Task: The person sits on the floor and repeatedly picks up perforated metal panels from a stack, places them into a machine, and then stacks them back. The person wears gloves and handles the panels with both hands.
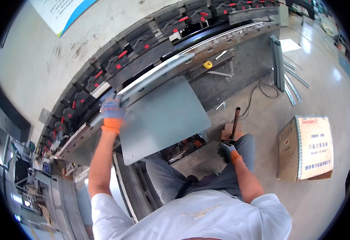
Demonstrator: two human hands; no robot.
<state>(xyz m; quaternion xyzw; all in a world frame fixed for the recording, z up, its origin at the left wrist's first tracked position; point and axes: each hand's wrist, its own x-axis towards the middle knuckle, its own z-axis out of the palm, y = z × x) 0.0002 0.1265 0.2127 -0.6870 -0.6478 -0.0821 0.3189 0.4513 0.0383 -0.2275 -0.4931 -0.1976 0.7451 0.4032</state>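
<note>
My left hand (113, 109), in a grey glove with an orange cuff, is at the left end of a long bent metal strip (159, 74) lying along the bed of a bending press (247, 36). Motion smears its fingers, so I cannot tell whether they grip the strip. Just below that hand, a flat grey metal sheet (165, 116) spreads out in front of the press. My right hand (228, 153), gloved the same way, rests low by my right thigh. Its dark fingers look loosely apart, with nothing visible in them.
Red-handled clamps (121, 55) line the press. A yellow tape measure (208, 64) lies on its ledge. An upright rusty pipe (236, 122) stands near my right knee. Farther right are a wooden box (307, 148), stacked metal strips (277, 64) and a cable (259, 90) on the floor.
</note>
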